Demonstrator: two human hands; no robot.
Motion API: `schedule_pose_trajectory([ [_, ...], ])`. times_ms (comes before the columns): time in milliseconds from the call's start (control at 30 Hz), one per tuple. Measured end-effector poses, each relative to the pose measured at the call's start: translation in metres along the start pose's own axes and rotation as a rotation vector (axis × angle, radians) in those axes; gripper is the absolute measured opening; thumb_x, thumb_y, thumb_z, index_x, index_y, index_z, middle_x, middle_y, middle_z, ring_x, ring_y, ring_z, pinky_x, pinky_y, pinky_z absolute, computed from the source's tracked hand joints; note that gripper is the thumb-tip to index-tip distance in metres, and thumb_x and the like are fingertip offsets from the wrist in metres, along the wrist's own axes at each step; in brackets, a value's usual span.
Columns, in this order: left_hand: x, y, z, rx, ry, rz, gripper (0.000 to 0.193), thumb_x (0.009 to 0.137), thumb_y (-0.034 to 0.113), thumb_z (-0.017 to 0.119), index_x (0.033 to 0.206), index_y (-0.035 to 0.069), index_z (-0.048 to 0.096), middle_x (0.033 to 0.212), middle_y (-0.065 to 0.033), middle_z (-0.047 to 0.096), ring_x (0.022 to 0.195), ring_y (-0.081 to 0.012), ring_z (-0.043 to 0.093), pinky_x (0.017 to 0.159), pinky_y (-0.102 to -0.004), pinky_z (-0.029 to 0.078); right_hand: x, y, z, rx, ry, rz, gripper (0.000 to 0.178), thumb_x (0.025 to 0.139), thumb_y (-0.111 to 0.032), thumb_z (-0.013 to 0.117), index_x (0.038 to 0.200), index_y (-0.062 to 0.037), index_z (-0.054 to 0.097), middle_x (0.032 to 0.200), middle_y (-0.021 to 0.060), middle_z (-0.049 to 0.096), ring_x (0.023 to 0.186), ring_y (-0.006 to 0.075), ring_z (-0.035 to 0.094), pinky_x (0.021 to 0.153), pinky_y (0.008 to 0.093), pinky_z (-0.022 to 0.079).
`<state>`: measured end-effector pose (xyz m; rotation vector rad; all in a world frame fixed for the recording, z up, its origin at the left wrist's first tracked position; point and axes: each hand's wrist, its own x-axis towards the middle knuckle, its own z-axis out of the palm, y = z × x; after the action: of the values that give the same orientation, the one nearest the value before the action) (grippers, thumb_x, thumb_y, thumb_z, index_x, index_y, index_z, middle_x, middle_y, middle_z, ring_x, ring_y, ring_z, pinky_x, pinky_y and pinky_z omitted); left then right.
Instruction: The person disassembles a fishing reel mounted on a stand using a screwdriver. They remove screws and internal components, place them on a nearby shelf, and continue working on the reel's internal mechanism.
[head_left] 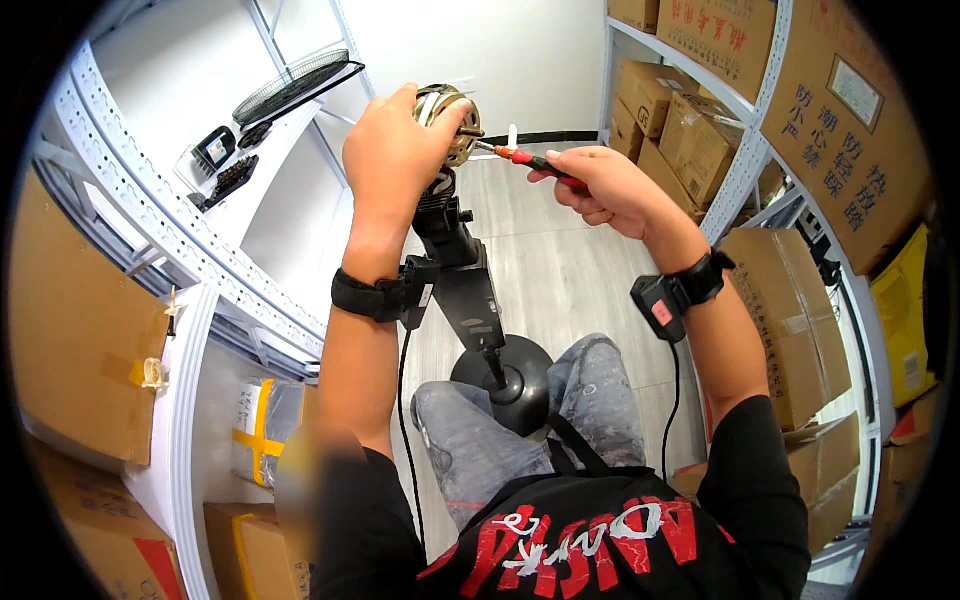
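In front of me stands a pedestal fan with its bare motor at the top, brass-coloured and without its housing. My left hand is closed around the motor's left side, with the thumb over its front. My right hand grips a red and black screwdriver by its handle. The tip points left and reaches the motor near its shaft; I cannot tell exactly what it touches. Below the motor, the black fan stand runs down to a round black base between my legs.
On the white shelf at left lie a wire fan grille and black fan parts. Cardboard boxes fill the right rack, and more boxes stand at left. Black cables hang from the bands on both my wrists.
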<state>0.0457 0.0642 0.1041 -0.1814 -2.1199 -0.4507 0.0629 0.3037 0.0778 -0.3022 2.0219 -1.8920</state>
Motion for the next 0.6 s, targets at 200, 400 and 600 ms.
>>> schedule_pose_trajectory([
  [200,0.001,0.01,0.001,0.021,0.008,-0.002,0.051,0.081,0.053,0.072,0.085,0.002,0.069,0.078,-0.0168,0.066,0.068,-0.0339,0.067,0.06,-0.0431,0.053,0.021,-0.02,-0.021,0.017,-0.208,0.173,0.036,0.108,-0.03,0.043,0.115,0.0004,0.062,0.073,0.0008,0.052,0.046,0.001,0.026,0.038,0.0178,0.02],
  [400,-0.002,0.007,0.004,0.074,0.042,-0.006,0.05,0.082,0.052,0.071,0.083,0.002,0.069,0.077,-0.0167,0.066,0.065,-0.0335,0.068,0.057,-0.0427,0.053,0.027,-0.031,-0.002,-0.479,0.026,0.073,0.041,0.102,-0.038,0.056,0.097,0.0005,0.07,0.063,-0.0014,0.051,0.047,0.0053,0.035,0.042,0.0242,0.03],
  [600,0.0,0.002,0.008,0.073,0.068,0.019,0.049,0.083,0.053,0.071,0.081,0.004,0.069,0.072,-0.0143,0.065,0.061,-0.0331,0.067,0.054,-0.0412,0.052,0.022,-0.015,0.016,-0.991,0.285,-0.268,0.045,0.099,-0.041,0.059,0.095,0.0022,0.072,0.069,0.0158,0.064,0.061,0.0287,0.059,0.062,0.0414,0.049],
])
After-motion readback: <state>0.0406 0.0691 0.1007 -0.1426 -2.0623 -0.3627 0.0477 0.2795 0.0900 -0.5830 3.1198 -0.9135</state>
